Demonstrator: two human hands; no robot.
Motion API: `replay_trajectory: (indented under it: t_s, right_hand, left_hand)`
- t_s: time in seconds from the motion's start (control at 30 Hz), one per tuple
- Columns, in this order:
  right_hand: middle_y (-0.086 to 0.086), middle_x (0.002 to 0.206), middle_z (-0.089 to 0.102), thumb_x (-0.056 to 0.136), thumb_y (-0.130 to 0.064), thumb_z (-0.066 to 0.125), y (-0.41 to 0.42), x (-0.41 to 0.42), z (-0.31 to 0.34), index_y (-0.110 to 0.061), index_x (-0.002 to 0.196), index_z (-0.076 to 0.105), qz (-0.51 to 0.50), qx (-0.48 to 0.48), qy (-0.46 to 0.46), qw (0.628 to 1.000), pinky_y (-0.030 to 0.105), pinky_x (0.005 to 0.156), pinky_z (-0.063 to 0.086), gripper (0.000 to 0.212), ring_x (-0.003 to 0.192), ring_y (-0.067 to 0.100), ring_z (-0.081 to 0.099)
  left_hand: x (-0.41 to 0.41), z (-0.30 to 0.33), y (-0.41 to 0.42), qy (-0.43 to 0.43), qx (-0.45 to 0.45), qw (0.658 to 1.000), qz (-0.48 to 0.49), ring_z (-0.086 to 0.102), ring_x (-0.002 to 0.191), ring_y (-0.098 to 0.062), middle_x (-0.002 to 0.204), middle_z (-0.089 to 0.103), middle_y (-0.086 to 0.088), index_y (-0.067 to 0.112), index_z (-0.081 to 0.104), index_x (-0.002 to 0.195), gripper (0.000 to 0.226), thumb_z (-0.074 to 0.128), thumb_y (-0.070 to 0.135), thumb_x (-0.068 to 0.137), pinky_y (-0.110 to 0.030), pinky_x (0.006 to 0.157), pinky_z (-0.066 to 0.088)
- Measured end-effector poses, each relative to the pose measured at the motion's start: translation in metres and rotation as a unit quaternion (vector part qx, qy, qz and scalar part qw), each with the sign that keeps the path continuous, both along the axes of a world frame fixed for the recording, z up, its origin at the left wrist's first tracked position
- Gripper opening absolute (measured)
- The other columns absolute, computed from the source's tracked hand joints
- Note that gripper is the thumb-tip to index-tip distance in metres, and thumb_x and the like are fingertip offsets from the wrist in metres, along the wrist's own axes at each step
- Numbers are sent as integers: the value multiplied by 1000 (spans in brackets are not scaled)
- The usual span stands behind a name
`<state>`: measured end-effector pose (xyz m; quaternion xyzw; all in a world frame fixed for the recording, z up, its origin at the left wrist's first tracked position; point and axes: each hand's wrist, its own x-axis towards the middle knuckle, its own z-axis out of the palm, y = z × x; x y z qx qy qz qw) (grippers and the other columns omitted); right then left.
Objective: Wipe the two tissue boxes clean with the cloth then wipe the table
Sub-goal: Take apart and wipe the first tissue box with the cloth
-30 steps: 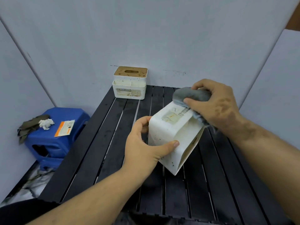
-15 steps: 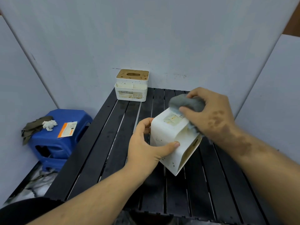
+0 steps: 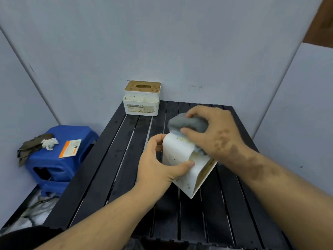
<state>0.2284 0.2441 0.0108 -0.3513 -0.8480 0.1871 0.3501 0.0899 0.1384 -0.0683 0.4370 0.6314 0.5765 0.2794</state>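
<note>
A makeshift, partitioned corner seems to be serving as the workspace here, not a furnished room. 3 plain grey-white panels (image 3: 162, 42) are closing in a black slatted table (image 3: 111, 168) (the kind used outdoors or for camping). A blue plastic stool (image 3: 54, 159) is standing at the table's left, carrying a crumpled tissue (image 3: 49, 143), a leaflet (image 3: 70, 147) and a dark rag (image 3: 30, 147), over marble-patterned flooring (image 3: 30, 212).

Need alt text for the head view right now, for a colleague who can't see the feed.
A person's left hand holds a tilted white tissue box above a black slatted table while the right hand presses a grey cloth against its upper end. A second tissue box with a brown lid stands at the table's far edge; a blue stool sits to the left.
</note>
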Motion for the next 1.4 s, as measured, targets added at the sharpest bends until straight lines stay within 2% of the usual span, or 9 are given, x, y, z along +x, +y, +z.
replay_trajectory:
  t_s: [0.1,0.2,0.4,0.57,0.8,0.97,1.13,1.23,1.4]
  right_hand:
    - [-5,59,67,81,-22,82,5,2,4,-27,94,69,49,-83,26,995,30,51,55,19,51,13,63]
    - [10,53,62,82,-17,81,42,24,3,-24,91,70,-33,-168,115,979,30,39,51,16,39,19,56]
    - [16,83,71,83,-22,80,77,36,-24,-7,90,73,-52,-332,203,920,40,72,58,19,72,27,67]
    - [19,90,68,86,-19,76,83,33,-25,-3,98,69,-41,-401,224,887,41,72,56,21,76,29,64]
    - [7,71,66,90,-23,74,70,22,0,-18,99,64,-28,-179,45,982,25,40,48,14,40,14,57]
    - [-3,93,52,84,-33,75,36,4,4,-34,107,62,-40,5,-102,994,23,73,42,27,86,17,54]
    - [-31,85,60,76,-29,83,-2,2,4,-34,99,69,98,9,-59,993,15,79,42,27,89,2,53]
    - [-26,89,65,75,-24,84,2,10,4,-30,96,71,64,-11,2,998,21,79,48,26,90,4,60]
    - [-21,91,65,72,-20,81,-36,5,-6,-29,101,70,30,47,-24,998,19,82,45,32,94,10,54]
  left_hand:
    - [1,1,-1,6,-1,1000,2,61,102,3,112,68,13,41,57,110,68,98,25,57,-2,72,42]
    - [2,2,-2,8,-1,1000,-2,59,102,9,114,67,15,42,55,109,69,98,22,59,0,72,42]
    - [-1,0,-2,16,-6,1000,-14,58,101,8,115,68,13,34,57,115,73,98,18,57,2,73,40]
    - [-2,1,-1,27,-2,999,-23,58,99,8,113,68,14,33,57,113,71,98,18,57,0,72,40]
    - [-4,3,-1,40,-10,999,-22,58,100,5,113,67,14,34,56,112,72,99,23,55,0,72,39]
    - [2,2,-1,53,3,999,0,57,95,8,104,65,18,38,54,104,68,100,25,54,-6,71,43]
    - [9,1,1,36,22,999,9,57,100,10,111,64,13,31,54,113,75,100,23,55,-5,77,45]
    - [11,2,3,37,16,999,0,58,99,7,110,63,13,34,52,108,72,100,29,54,-10,77,48]
    - [16,-5,6,2,20,1000,6,64,106,-11,108,66,13,40,51,109,76,89,47,43,-30,84,56]
